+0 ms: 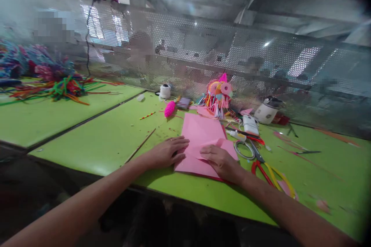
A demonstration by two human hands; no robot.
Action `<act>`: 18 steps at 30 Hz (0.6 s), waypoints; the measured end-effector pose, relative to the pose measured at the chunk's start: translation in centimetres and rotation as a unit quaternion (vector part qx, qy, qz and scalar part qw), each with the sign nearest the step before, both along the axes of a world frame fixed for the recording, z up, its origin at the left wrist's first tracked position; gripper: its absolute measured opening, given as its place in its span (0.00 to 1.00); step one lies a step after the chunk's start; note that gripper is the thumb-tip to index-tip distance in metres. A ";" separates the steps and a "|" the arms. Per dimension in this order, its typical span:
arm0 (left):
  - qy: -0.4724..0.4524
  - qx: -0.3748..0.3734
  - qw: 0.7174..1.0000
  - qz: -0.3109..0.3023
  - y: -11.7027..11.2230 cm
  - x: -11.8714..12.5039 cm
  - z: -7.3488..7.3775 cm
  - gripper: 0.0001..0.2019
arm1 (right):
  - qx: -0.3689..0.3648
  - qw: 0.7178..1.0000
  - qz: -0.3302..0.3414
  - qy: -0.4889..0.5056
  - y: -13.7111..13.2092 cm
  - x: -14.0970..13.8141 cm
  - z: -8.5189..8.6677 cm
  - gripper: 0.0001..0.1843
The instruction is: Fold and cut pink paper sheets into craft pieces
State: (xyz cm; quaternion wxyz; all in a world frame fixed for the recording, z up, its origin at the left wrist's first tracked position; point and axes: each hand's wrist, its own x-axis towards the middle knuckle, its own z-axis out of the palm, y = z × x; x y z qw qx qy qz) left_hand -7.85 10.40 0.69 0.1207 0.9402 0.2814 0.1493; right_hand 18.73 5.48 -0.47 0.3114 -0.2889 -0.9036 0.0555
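A stack of pink paper sheets (pixel 201 124) lies near the front edge of the green table, with a red edge showing beneath it. My left hand (pixel 169 152) rests on the stack's left side, its fingers stretched out and holding nothing. On the right, my right hand (pixel 222 161) has its fingers together on a loose pink sheet (pixel 230 147), which bends up and curls beside them. The thumb of that hand is hidden. Just right of it are red-and-yellow-handled scissors (pixel 261 162) and a roll of tape (pixel 245 150).
Behind the paper stands a colourful tasselled craft piece (pixel 219 92), near a bright pink bundle (pixel 169 109). A thin stick (pixel 140 146) lies left. A white glue bottle (pixel 237 135) and white jug (pixel 267 110) are right. A perforated metal screen (pixel 185 50) borders the table's back.
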 end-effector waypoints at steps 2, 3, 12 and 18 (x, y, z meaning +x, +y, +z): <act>0.006 0.004 1.000 0.000 0.0 0.0 0.0 0.25 | 0.004 1.000 0.001 0.006 -0.6 0.4 0.0 0.12; 0.006 0.006 1.000 0.002 -0.1 0.0 0.0 0.25 | 0.005 1.000 -0.002 0.008 -1.0 0.7 0.0 0.12; 0.016 0.016 1.000 0.005 0.3 -0.1 0.0 0.24 | -0.056 0.998 0.003 0.023 -5.7 5.3 -0.9 0.15; 0.008 0.033 0.999 -0.002 0.4 -0.2 -0.4 0.23 | -0.108 0.991 0.030 0.079 -7.1 8.2 -0.8 0.14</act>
